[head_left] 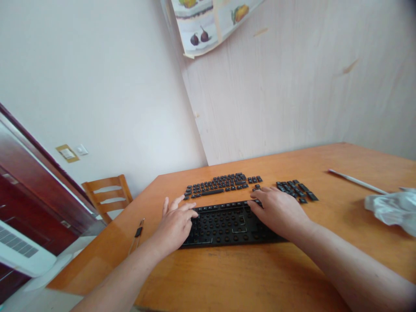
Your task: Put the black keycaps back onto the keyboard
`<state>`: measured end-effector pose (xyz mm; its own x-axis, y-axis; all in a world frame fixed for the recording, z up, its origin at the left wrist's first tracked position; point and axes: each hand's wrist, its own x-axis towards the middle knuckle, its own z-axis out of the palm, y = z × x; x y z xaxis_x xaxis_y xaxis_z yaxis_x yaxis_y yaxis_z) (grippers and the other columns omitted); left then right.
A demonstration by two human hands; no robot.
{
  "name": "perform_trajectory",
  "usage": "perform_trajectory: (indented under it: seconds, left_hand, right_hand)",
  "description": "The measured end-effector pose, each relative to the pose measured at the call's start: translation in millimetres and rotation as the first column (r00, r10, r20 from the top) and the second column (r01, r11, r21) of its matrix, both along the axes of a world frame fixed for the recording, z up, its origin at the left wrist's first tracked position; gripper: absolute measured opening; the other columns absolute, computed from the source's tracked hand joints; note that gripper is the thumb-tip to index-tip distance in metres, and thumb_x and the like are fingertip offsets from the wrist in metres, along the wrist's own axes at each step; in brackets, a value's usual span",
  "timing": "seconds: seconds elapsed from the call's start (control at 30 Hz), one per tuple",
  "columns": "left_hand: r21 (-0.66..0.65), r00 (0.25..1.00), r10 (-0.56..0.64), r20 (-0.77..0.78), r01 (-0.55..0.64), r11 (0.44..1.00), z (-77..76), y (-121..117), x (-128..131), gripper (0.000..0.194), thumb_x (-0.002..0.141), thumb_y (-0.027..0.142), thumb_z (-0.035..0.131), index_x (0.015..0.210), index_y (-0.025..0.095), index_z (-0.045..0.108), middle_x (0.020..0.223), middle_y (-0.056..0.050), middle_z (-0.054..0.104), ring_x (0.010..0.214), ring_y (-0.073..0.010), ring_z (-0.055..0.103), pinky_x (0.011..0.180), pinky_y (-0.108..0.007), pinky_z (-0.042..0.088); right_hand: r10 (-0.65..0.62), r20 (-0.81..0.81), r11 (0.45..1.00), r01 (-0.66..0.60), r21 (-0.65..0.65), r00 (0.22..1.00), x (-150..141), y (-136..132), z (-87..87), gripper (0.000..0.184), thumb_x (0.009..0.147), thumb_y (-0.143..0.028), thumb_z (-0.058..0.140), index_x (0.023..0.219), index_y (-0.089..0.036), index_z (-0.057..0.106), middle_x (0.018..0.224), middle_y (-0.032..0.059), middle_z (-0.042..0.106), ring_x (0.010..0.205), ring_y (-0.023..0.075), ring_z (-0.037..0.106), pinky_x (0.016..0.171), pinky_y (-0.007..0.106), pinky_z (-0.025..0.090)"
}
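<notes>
A black keyboard [224, 225] lies on the wooden table, most of its keycaps off and the switch sockets bare. Along its far edge a row of keycaps [221, 206] is in place. My left hand [175, 223] rests at the keyboard's far left corner, fingers spread and index fingertip touching the edge. My right hand [277, 210] lies across its right part, thumb and fingers apart near the far edge; some fingertips are hidden. Behind the keyboard, loose black keycaps [214, 185] are laid out in keyboard order, with a number-pad group [294, 190] to the right.
A thin wire tool with a black middle [138, 232] lies on the left of the table [169, 281]. To the right are a long pale stick [357, 180] and a crumpled clear plastic bag [393, 210]. A wooden chair [107, 195] stands beyond the left edge.
</notes>
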<state>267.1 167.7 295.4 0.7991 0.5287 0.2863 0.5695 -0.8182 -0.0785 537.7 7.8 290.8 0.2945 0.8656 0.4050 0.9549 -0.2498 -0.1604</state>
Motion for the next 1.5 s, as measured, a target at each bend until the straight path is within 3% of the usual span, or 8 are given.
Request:
perform_trajectory:
  seconds: [0.47,0.63,0.73,0.87,0.97,1.13,1.5]
  left_hand:
    - [-0.006,0.999,0.041,0.001,-0.041,0.999,4.5,-3,3,0.032,0.082,0.016,0.048,0.092,0.033,0.073,0.131,0.005,0.063,0.139,-0.0317,0.033,0.113,-0.067,0.005]
    - [-0.018,0.992,0.072,0.099,-0.071,0.997,6.4,11,5,0.024,0.086,0.028,0.051,0.096,0.035,0.071,0.128,0.005,0.064,0.136,-0.0315,0.037,0.112,-0.069,0.008]
    - [-0.035,0.983,0.062,0.17,-0.057,0.998,8.3,28,13,0.021,0.086,0.034,0.053,0.097,0.034,0.071,0.124,0.004,0.067,0.131,-0.0292,0.043,0.113,-0.061,0.019]
    - [-0.053,0.976,-0.024,0.219,0.037,0.998,14.7,55,35,0.017,0.084,0.033,0.057,0.09,0.029,0.072,0.108,0.002,0.073,0.112,-0.0216,0.058,0.108,-0.042,0.035]
    - [-0.082,0.981,-0.026,0.193,0.043,0.996,20.7,74,57,0.017,0.083,0.032,0.057,0.089,0.027,0.072,0.1,0.001,0.073,0.102,-0.02,0.062,0.101,-0.036,0.042]
    - [-0.144,0.99,0.082,0.112,-0.065,0.988,20.8,109,96,0.021,0.082,0.03,0.057,0.094,0.027,0.074,0.105,-0.001,0.073,0.108,-0.0214,0.061,0.101,-0.035,0.042]
    - [-0.177,0.99,0.14,-0.004,-0.139,0.974,-3.1,168,162,0.021,0.079,0.036,0.065,0.095,0.028,0.076,0.104,-0.001,0.074,0.108,-0.0228,0.061,0.097,-0.034,0.045]
  right_hand:
    - [-0.009,-0.004,1.0,0.009,-0.009,1.0,0,0,1.4,0.033,0.094,-0.04,0.043,0.098,-0.022,0.071,0.093,0.0077,0.07,0.093,0.0245,0.062,0.076,0.033,0.043]
    - [-0.014,-0.001,1.0,0.014,-0.018,1.0,0,1,0.7,0.033,0.094,-0.039,0.043,0.089,-0.022,0.07,0.091,0.0071,0.07,0.092,0.0236,0.062,0.073,0.032,0.042]
    - [-0.019,-0.014,1.0,0.019,-0.022,1.0,0,1,0.3,0.035,0.094,-0.038,0.042,0.079,-0.02,0.068,0.087,0.0076,0.069,0.089,0.0223,0.062,0.07,0.031,0.041]
    - [-0.017,-0.015,1.0,0.017,0.003,1.0,-2,2,0.3,0.034,0.095,-0.036,0.041,0.073,-0.02,0.063,0.082,0.0069,0.069,0.081,0.0201,0.063,0.067,0.03,0.039]
    - [-0.013,0.003,1.0,0.013,0.028,1.0,-4,1,0.2,0.033,0.095,-0.034,0.042,0.072,-0.02,0.061,0.079,0.0061,0.068,0.076,0.019,0.062,0.065,0.03,0.037]
    - [0.014,0.009,0.997,-0.015,0.072,1.0,-8,-1,0.6,0.031,0.095,-0.031,0.043,0.072,-0.02,0.06,0.078,0.0051,0.067,0.078,0.0195,0.061,0.068,0.031,0.038]
    - [0.062,-0.052,0.991,-0.056,0.119,0.997,-11,1,-5.1,0.027,0.094,-0.029,0.045,0.073,-0.022,0.06,0.075,0.0047,0.063,0.076,0.0207,0.058,0.07,0.034,0.036]
